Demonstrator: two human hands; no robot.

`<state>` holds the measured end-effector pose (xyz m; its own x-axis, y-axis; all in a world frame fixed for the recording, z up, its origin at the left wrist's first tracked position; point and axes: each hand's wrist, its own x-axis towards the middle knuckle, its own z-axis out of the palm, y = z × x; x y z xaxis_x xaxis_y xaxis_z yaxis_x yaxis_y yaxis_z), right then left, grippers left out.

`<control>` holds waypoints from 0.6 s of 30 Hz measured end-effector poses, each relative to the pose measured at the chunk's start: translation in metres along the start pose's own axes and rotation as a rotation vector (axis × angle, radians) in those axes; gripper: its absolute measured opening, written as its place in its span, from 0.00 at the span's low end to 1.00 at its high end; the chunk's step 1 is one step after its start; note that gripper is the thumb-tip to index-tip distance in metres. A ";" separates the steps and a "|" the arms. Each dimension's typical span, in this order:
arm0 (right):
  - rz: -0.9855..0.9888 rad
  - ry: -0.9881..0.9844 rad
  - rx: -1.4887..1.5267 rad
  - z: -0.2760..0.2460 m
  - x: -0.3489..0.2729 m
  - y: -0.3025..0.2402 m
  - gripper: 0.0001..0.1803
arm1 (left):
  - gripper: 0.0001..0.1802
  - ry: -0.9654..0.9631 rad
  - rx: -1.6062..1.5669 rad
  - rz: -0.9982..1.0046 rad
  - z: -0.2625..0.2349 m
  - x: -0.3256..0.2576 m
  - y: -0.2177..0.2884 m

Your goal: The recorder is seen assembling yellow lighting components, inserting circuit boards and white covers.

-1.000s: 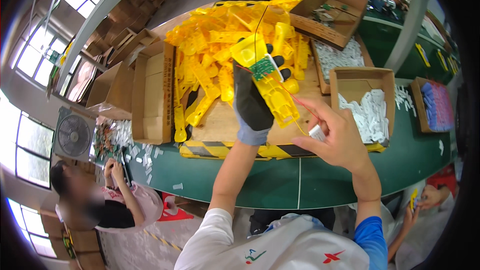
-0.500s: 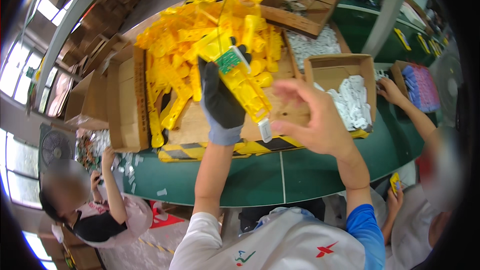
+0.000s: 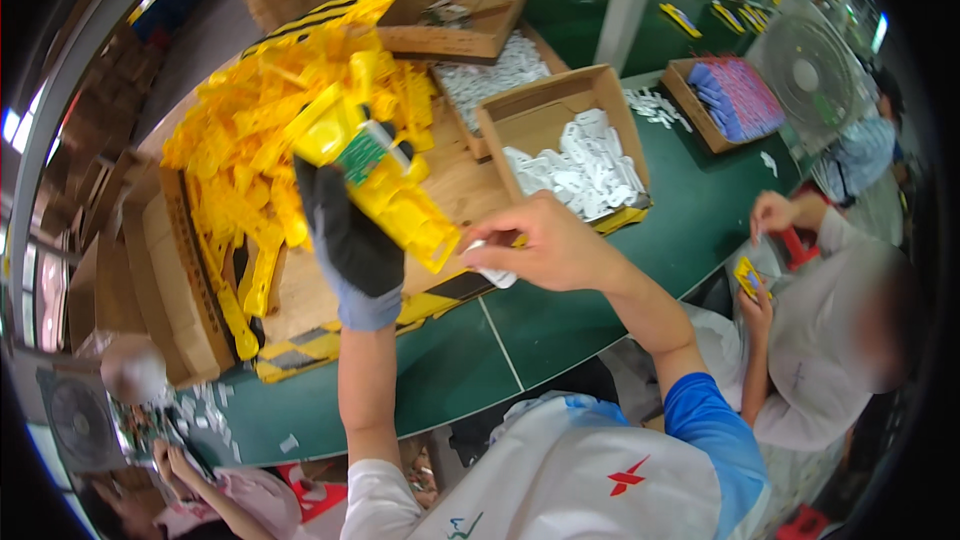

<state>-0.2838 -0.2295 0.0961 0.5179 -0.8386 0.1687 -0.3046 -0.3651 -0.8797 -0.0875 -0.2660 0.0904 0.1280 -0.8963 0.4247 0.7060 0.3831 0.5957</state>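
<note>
My left hand [image 3: 352,235], in a dark grey glove, is closed around a long yellow plastic housing [image 3: 410,218], held at a slant above the wooden board. A small green circuit board [image 3: 362,152] sits in the housing, toward its far end. At the near end, my bare right hand [image 3: 560,245] pinches a white plastic piece [image 3: 498,278] between thumb and fingers. My fingers partly cover this piece, so I cannot tell how it joins the housing.
Beyond my left hand lies a heap of yellow housings [image 3: 230,130]. An open carton [image 3: 500,140] of white parts stands right of it, near a shallow carton [image 3: 440,45] with circuit boards. Co-workers sit on both sides, one holding a yellow piece [image 3: 748,278].
My right hand, open and apart from the housing before, has closed on the white piece at its near end. The whole view has swung to the right.
</note>
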 end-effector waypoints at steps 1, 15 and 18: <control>-0.068 0.042 -0.003 -0.001 -0.003 0.007 0.12 | 0.25 0.011 -0.003 -0.027 0.004 0.002 -0.002; -0.460 0.216 0.119 0.029 0.019 0.016 0.04 | 0.23 0.053 0.081 -0.089 -0.002 0.004 0.000; -0.490 0.199 0.160 0.032 0.016 0.034 0.12 | 0.24 0.048 0.159 -0.013 -0.001 0.004 -0.002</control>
<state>-0.2608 -0.2426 0.0547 0.4026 -0.6521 0.6425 0.0678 -0.6787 -0.7313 -0.0881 -0.2704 0.0903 0.1551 -0.9096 0.3856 0.5893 0.3984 0.7028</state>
